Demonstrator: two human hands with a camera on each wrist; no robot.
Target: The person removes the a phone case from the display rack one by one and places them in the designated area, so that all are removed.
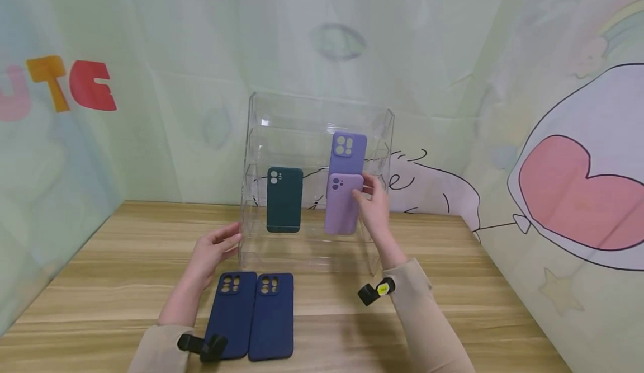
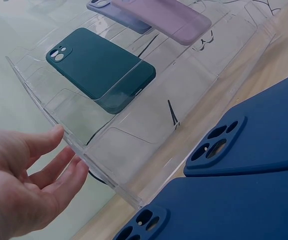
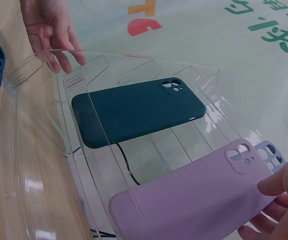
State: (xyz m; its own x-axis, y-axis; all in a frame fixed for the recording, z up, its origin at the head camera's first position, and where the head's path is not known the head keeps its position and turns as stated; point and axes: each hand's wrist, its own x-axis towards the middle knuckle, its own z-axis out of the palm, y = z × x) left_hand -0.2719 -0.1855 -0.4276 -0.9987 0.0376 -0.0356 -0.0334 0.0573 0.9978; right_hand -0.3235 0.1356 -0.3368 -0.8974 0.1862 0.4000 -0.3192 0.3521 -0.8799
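Note:
A clear acrylic tiered rack point(image 1: 261, 110) point(image 2: 134, 150) point(image 3: 39, 165) stands at the back of the wooden table. A dark green phone case point(image 1: 284, 199) point(image 2: 101, 67) point(image 3: 139, 110) leans on a middle tier. A periwinkle case point(image 1: 347, 152) point(image 2: 116, 12) point(image 3: 269, 152) sits on a higher tier. My right hand point(image 1: 373, 204) point(image 3: 283, 200) pinches a lilac case point(image 1: 343, 204) point(image 2: 168, 17) point(image 3: 188, 205) by its right edge, in front of the rack. My left hand point(image 1: 213, 250) point(image 2: 26, 177) point(image 3: 51, 30) is open, fingertips at the rack's left side wall.
Two navy blue phone cases point(image 1: 232, 311) point(image 1: 271, 314) point(image 2: 256, 140) lie side by side on the table point(image 1: 100, 283) in front of the rack, between my forearms. Printed fabric walls close in the table on the left, back and right.

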